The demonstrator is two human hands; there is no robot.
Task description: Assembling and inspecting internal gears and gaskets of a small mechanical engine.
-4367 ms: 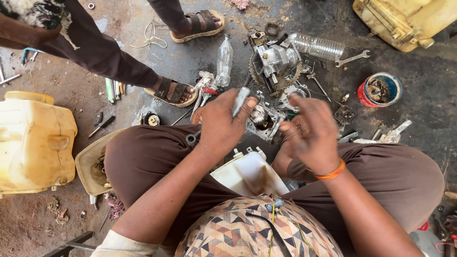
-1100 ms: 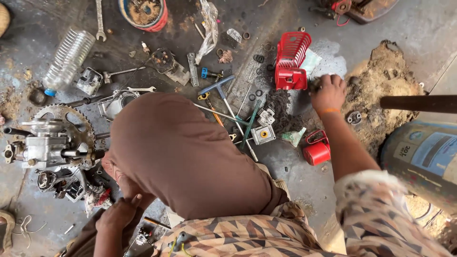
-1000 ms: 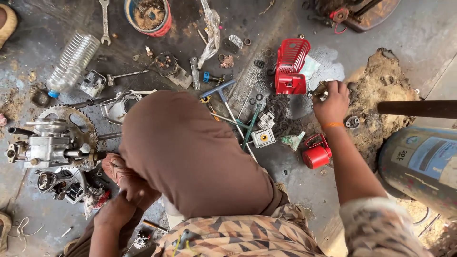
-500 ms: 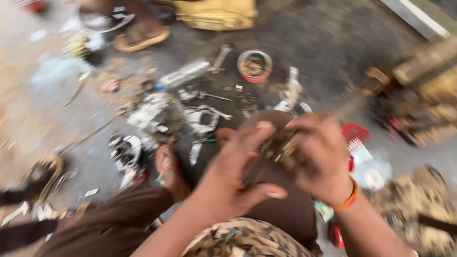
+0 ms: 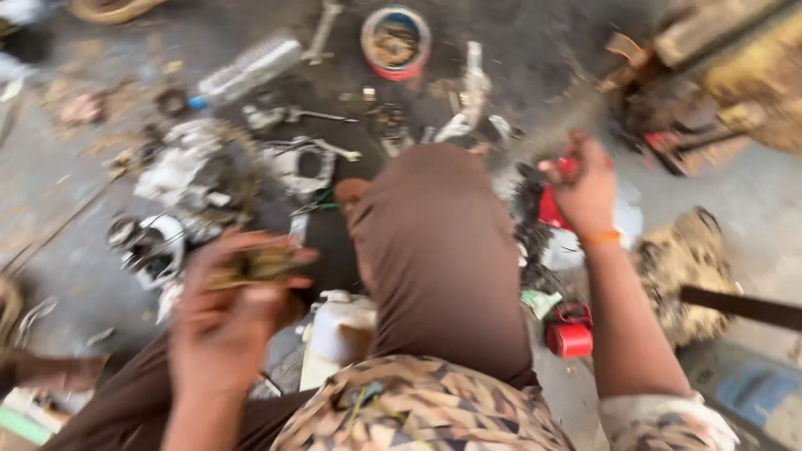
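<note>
My left hand (image 5: 230, 313) is raised at the lower left and grips a small dirty brownish part (image 5: 251, 266) between its fingers; blur hides what the part is. My right hand (image 5: 585, 188), with an orange band at the wrist, reaches out past my brown-trousered knee (image 5: 439, 250) and touches a red plastic part (image 5: 551, 209) on the ground. I cannot tell whether the fingers are closed around it. A grey engine block (image 5: 188, 175) with loose metal pieces lies on the ground beyond my left hand.
A clear plastic bottle (image 5: 246, 71), a spanner (image 5: 322, 29) and a round tin with a red rim (image 5: 395, 40) lie at the top. A small red cap (image 5: 570, 334) sits by my right forearm. A white container (image 5: 338, 334) stands between my legs. Sawdust (image 5: 685, 267) lies to the right.
Half a second ago both hands were together over my knee on a small part. Now the left hand keeps the part and the right hand has reached out right to the red part.
</note>
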